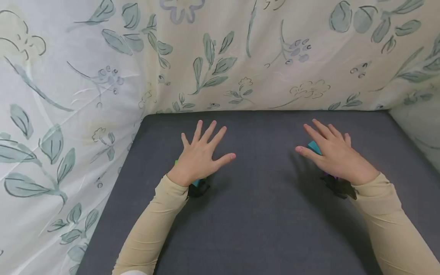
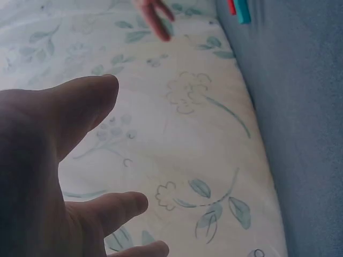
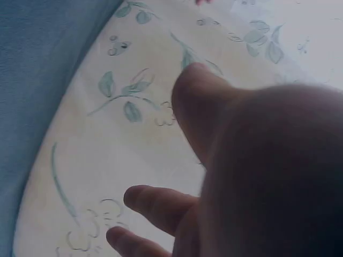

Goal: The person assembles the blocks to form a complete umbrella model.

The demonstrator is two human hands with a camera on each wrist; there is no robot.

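My left hand (image 1: 198, 157) hovers over the dark cloth-covered table (image 1: 254, 214), palm down with its fingers spread; nothing is gripped. Partly hidden under it are a green bit (image 1: 176, 162) and a teal bit (image 1: 196, 183), too covered to identify. On the right, my right hand (image 1: 338, 154) is likewise stretched out, fingers fairly straight, holding nothing. A teal block (image 1: 314, 147) peeks out between its thumb and index finger. In the left wrist view, a teal bar (image 2: 243, 10) and a red bar (image 2: 231, 6) lie side by side, cut off by the frame.
Floral fabric (image 1: 268, 76) hangs behind the table and along both sides. A dark wrist mount (image 1: 199, 189) shows below the left wrist, and another dark mount (image 1: 338, 187) below the right. The table's far edge (image 1: 264, 112) runs just beyond the fingertips.
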